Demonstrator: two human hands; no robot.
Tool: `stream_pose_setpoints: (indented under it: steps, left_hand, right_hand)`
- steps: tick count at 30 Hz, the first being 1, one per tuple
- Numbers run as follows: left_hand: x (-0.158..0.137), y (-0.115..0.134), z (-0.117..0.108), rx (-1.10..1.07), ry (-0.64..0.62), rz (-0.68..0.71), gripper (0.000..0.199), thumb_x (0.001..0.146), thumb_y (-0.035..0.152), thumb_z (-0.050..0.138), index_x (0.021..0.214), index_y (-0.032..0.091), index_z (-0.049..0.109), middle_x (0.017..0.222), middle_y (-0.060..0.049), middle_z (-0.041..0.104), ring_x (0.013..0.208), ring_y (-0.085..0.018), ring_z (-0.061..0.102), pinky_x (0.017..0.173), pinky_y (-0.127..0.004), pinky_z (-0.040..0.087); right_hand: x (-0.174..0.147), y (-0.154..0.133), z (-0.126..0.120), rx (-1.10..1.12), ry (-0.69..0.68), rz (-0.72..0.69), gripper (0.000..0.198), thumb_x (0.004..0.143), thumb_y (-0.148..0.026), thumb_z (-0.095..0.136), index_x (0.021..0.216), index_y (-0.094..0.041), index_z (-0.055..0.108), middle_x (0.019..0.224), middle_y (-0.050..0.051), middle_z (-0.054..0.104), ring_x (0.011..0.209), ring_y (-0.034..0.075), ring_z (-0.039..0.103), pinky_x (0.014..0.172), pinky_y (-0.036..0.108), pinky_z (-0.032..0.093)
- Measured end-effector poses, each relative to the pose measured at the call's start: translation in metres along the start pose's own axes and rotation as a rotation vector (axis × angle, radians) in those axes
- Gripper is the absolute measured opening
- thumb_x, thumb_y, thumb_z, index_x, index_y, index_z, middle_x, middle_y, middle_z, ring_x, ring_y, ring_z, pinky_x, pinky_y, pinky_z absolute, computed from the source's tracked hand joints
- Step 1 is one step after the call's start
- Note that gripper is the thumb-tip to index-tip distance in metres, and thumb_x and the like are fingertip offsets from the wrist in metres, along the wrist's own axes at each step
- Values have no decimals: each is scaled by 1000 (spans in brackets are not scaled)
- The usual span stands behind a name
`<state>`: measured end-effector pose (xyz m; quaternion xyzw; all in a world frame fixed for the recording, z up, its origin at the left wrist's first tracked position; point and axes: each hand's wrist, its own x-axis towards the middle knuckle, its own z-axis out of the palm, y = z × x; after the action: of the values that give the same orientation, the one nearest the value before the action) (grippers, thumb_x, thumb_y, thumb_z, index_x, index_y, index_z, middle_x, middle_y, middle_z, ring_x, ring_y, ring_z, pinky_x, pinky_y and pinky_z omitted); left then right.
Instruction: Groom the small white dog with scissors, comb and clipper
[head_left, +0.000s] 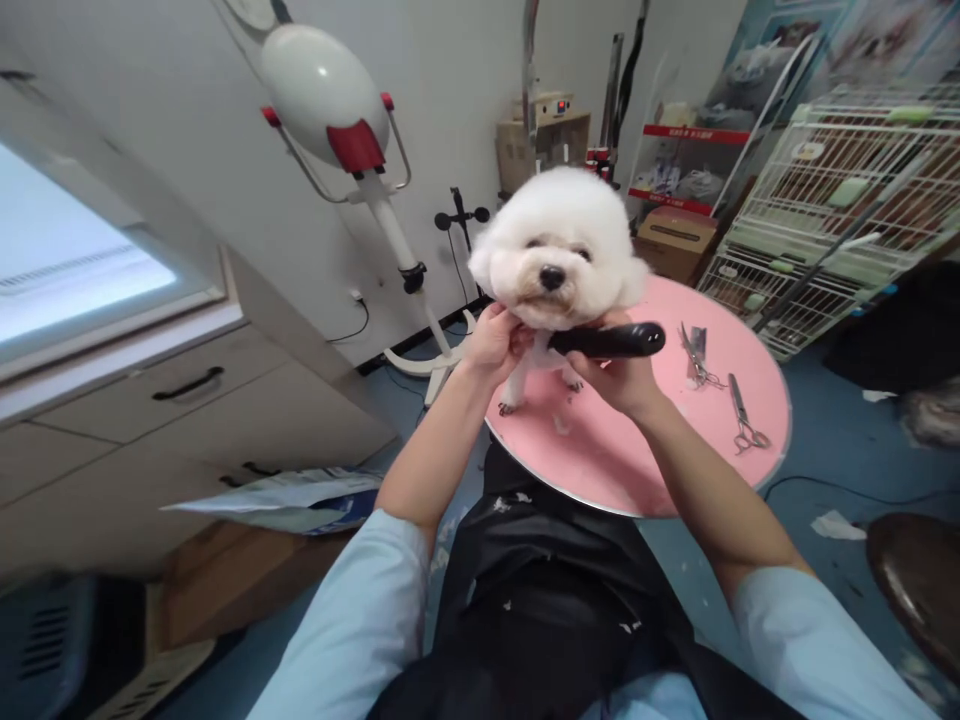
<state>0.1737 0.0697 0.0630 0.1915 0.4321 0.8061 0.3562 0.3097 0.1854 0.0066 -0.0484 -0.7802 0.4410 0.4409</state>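
A fluffy white dog [574,225] stands on a round pink grooming table [622,460], facing me. My right hand [619,375] is closed around a black hair clipper [615,340], whose head end points in under the dog's chin and is hidden there. At the left side of the dog's neck, my left hand [501,340] has its fingers bent into the fur below the jaw. To the right on the tabletop lie a pair of scissors [697,358] and thinning shears [742,415]. Small tufts of cut fur are scattered near the dog's paws.
A white stand dryer [326,95] rises behind on the left, beside a cabinet [112,400]. Wire cages [862,190] and a shelf rack [694,135] stand at the back right. A brown stool [919,580] and a cable are on the floor at right.
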Motion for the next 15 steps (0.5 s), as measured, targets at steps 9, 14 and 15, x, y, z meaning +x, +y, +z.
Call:
stream_pose_setpoints:
  steps: [9, 14, 15]
  left_hand:
    - [14, 18, -1, 13, -118, -73, 33, 75, 8, 73, 61, 16, 44, 48, 9, 31, 37, 0, 31, 37, -13, 18]
    - [20, 22, -4, 19, -156, -96, 31, 76, 5, 71, 61, 15, 46, 49, 8, 30, 36, 0, 29, 37, -13, 14]
    - [22, 22, -5, 33, -171, -97, 30, 76, 5, 70, 60, 15, 47, 48, 8, 30, 36, 0, 28, 37, -13, 14]
  right_hand:
    - [-3, -4, 5, -163, 203, -129, 44, 82, -50, 69, 114, -25, 52, 113, 10, 62, 100, 25, 66, 78, 43, 59]
    - [0, -13, 14, -242, -27, -49, 35, 82, -47, 70, 106, -26, 56, 102, 7, 66, 89, 25, 67, 82, 46, 58]
    - [0, -14, 14, -239, -1, -72, 34, 83, -47, 70, 107, -27, 56, 102, 7, 66, 92, 26, 67, 85, 47, 57]
